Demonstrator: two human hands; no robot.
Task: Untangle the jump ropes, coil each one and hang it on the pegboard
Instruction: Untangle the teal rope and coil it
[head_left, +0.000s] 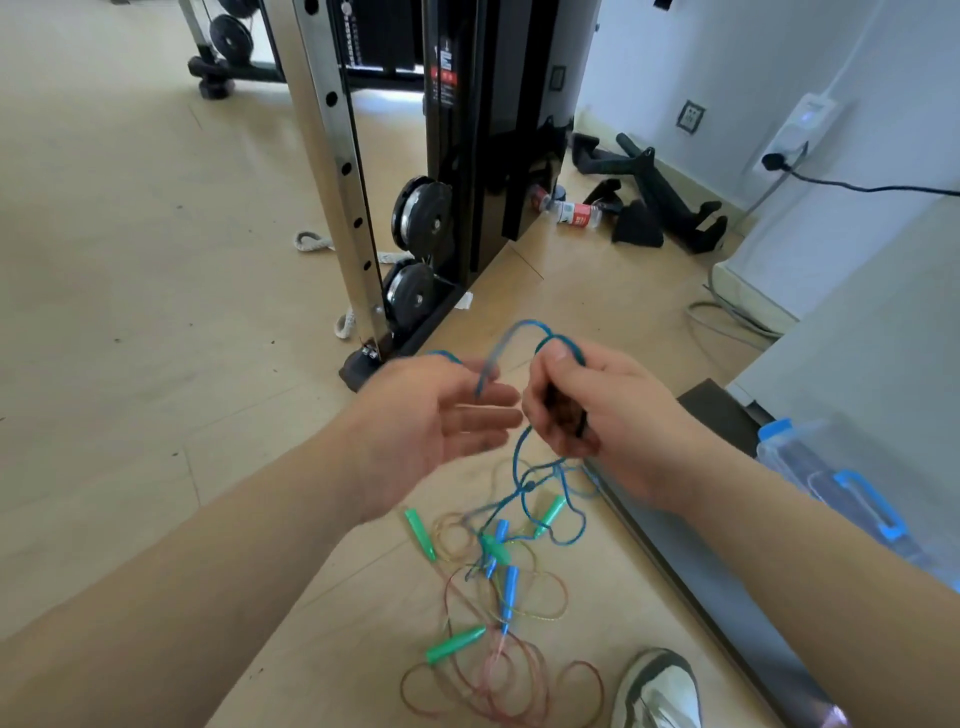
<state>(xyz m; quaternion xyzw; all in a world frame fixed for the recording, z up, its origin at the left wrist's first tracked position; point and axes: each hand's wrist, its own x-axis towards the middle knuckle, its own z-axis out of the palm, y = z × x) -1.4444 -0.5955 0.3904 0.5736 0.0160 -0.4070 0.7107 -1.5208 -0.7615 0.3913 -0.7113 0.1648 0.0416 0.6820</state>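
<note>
- Fingers of right hand curled tight round gathered coils of blue rope, thumb on top.
- Left hand: fingers straight, blurred; blue strand crossing near thumb; pinched or not, cannot tell.
- Loop arching between both hands, remainder hanging to tangle on floor.
- Tangle: green handles, blue handles, reddish and yellowish cords, near shoe.

Left hand and right hand side by side at centre, a jump rope looped between them, trailing down to the tangle of ropes on the floor below; a shoe right of that tangle. Weight machine behind the hands; bottle lying to its right; plastic box far right.
</note>
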